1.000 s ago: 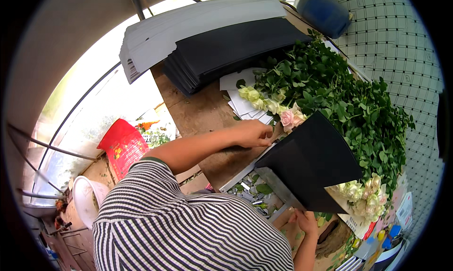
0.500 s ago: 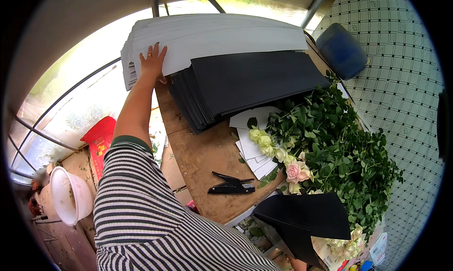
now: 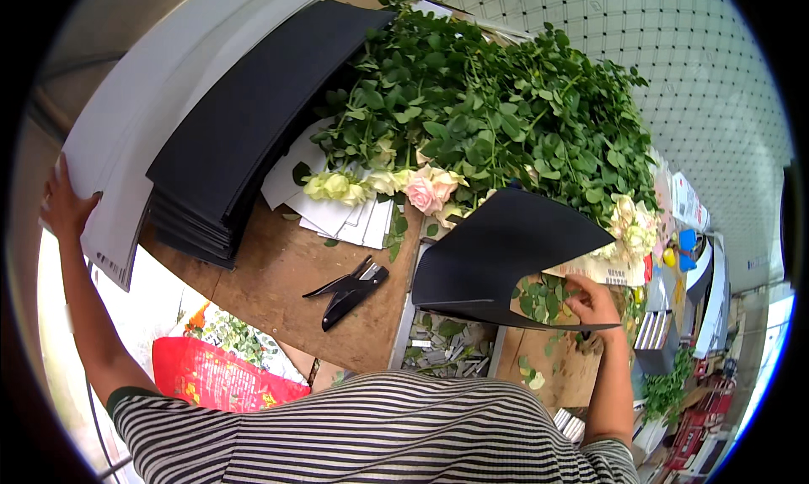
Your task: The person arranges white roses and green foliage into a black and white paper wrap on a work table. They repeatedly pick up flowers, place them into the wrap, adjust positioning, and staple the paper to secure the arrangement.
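Observation:
My left hand lies with spread fingers on the near end of a stack of long white sheets. Beside that stack are piled black sheets. My right hand has its fingers curled at the lower edge of a bent black sheet, which stands up in front of me and partly covers the hand. A black stapler rests on the wooden table. Leafy rose stems lie across the far side, with a pink rose and pale yellow-green roses at their near end.
Small white sheets lie partly under the roses. A tray of scraps and leaves is sunk near my body. Cream roses sit on printed paper at the right. A red bag lies low on the left.
The view has swung right and down, bringing my right hand and more of the bent black sheet into sight. My left hand remains on the white stack, now at its near end.

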{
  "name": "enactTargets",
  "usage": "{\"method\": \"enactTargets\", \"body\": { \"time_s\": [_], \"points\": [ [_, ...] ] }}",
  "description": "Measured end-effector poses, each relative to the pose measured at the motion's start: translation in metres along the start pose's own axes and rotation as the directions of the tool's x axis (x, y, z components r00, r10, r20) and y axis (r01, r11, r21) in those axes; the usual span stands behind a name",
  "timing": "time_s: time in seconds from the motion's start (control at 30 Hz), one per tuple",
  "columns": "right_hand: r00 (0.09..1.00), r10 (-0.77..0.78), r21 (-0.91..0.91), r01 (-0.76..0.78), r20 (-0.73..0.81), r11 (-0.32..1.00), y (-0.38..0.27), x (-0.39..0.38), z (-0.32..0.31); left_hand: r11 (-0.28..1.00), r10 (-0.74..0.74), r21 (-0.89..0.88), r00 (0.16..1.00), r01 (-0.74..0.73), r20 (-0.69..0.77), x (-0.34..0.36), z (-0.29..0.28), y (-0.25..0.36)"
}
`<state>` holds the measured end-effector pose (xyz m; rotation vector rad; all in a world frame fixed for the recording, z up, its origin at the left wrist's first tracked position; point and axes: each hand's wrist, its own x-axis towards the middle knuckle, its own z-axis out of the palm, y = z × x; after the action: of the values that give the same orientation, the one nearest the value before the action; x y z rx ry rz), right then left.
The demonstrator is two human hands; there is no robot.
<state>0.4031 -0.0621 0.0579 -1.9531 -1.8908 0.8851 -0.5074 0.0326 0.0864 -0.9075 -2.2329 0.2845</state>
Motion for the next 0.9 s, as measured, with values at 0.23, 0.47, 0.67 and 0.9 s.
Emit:
{"method": "enactTargets", "body": {
  "time_s": [0.23, 0.47, 0.67, 0.9],
  "points": [
    [0.947, -0.113, 0.233, 0.188, -0.301, 0.954, -0.032, -0.011, -0.067, -0.246, 0.575, -0.766, 0.725, 0.595, 0.379, -0.020, -0.056, 0.019],
    [0.594, -0.614, 0.263, 0.795, -0.521, 0.546, -0.189, 0.022, -0.085, -0.411, 0.398, -0.847, 0.769, -0.338, -0.501, -0.151, -0.343, 0.196],
    [0.217, -0.629, 0.112, 0.973, -0.747, 0.203, -0.232, 0.032, -0.113, -0.260, 0.002, -0.528, 0.546, -0.808, -0.838, -0.196, -0.461, 0.249],
    [0.390, -0.552, 0.096, 0.869, -0.737, 0.485, -0.161, 0.032, -0.129, -0.602, 0.789, -0.784, 0.260, 0.149, -0.556, -0.218, -0.504, 0.247]
  ]
}}
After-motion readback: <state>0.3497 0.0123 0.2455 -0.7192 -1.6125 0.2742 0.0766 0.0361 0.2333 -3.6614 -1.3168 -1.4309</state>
